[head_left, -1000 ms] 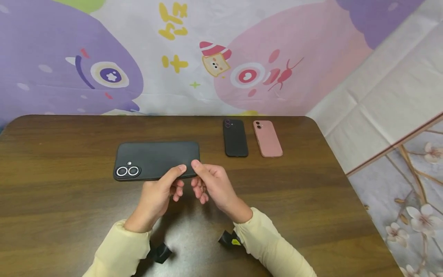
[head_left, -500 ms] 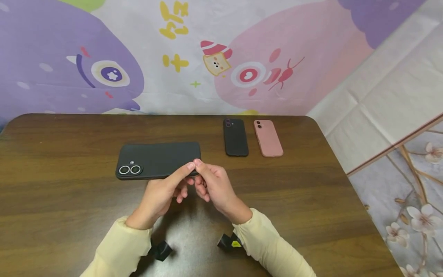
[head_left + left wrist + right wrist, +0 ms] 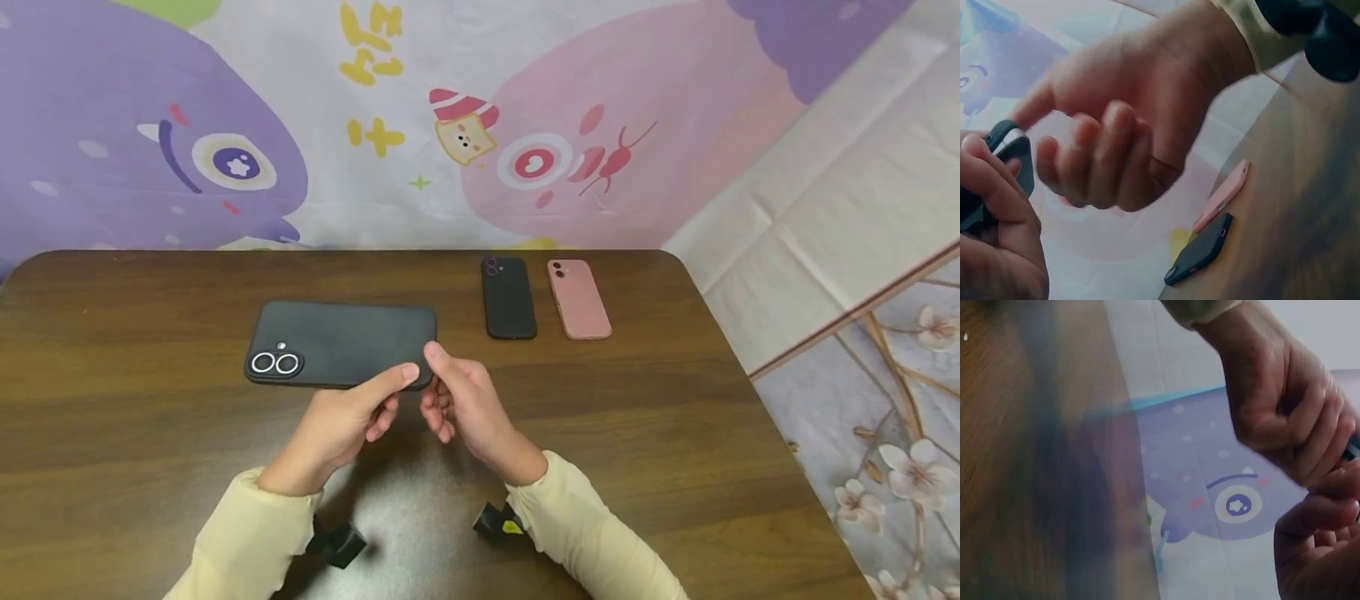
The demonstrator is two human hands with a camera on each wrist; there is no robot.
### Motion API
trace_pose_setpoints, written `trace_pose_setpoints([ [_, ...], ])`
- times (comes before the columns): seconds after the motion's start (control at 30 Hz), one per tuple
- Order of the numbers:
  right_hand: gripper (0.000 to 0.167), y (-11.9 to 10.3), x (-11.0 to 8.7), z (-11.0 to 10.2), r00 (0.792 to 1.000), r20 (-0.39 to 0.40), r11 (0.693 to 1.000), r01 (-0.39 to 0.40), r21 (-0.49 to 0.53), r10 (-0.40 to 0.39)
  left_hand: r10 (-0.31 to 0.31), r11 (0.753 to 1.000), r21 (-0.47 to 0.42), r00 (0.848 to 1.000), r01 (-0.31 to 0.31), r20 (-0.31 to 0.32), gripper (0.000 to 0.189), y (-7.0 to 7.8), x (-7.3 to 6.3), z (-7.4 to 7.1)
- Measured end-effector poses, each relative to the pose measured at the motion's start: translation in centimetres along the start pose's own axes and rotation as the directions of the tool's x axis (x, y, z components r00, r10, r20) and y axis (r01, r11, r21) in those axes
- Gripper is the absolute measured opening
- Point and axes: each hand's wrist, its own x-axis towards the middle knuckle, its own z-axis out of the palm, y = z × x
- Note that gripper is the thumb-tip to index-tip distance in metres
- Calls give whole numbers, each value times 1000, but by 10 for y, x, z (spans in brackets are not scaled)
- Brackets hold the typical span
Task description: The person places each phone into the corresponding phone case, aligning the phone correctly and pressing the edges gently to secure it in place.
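Observation:
A large smartphone in a black case, with two white-ringed lenses at its left end, is held above the table, back upward. My left hand grips its near edge, thumb on the back near the right end and fingers underneath. At the right corner, my right hand pinches the case with its thumb on top; its other fingers are curled below. From the left wrist, a pale strip shows at the phone's end, beside the dark case rim. The right wrist view shows only a small dark part of the phone.
A smaller black phone and a pink phone lie side by side at the back right of the wooden table. Behind the table hangs a cartoon-printed cloth. Black wrist mounts stick out below both sleeves.
The phone has tipped so its back faces up more, and its left end has shifted slightly left. The thumbs drew together, then moved slightly apart. The two lying phones have stayed put.

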Motion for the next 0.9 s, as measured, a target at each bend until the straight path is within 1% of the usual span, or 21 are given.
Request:
trace_pose_setpoints([
  [0.07,56,-1,2,-4,1000,5,1000,-15,11,15,16,1000,-8,999,-16,51,24,0,-1,-2],
  [0.13,58,-4,4,-8,1000,0,999,-17,40,17,33,999,1,992,-34,122,24,0,-2,-3],
  [0.2,57,-6,6,-11,1000,9,996,-16,86,15,36,999,19,980,-40,198,25,1,-4,-4],
  [0.3,49,-10,7,-14,999,45,987,-27,159,20,24,998,41,955,-37,294,19,1,-6,-5],
  [0.37,45,-11,7,-15,996,87,981,-46,187,30,12,998,57,948,-32,319,18,1,-7,-5],
  [0.4,44,-12,7,-16,993,108,980,-60,189,40,14,998,55,947,-34,321,17,0,-7,-5],
  [0.43,45,-12,6,-16,990,128,982,-74,176,52,17,998,57,950,-36,312,16,0,-7,-5],
  [0.5,50,-12,3,-17,982,171,989,-99,109,80,25,998,44,960,-39,278,19,1,-6,-6],
  [0.57,58,-12,0,-18,969,228,994,-108,29,99,28,999,28,974,-35,226,24,1,-5,-7],
  [0.63,63,-12,-3,-17,957,272,995,-89,-42,97,-2,1000,22,986,-2,168,30,2,-5,-9],
  [0.67,63,-12,-5,-16,953,289,995,-74,-64,90,-23,1000,20,990,20,142,33,2,-5,-9],
  [0.73,59,-13,-6,-13,949,308,996,-52,-71,72,-61,998,28,993,59,98,39,3,-5,-10],
  [0.8,51,-14,-6,-9,951,303,997,-37,-68,56,-90,996,31,993,88,72,40,3,-5,-10],
  [0.87,44,-15,-7,-6,955,291,998,-44,-44,55,-96,995,29,993,94,68,40,3,-5,-10],
  [0.9,41,-15,-8,-4,957,284,998,-52,-28,58,-88,996,23,994,87,69,40,3,-5,-9],
])
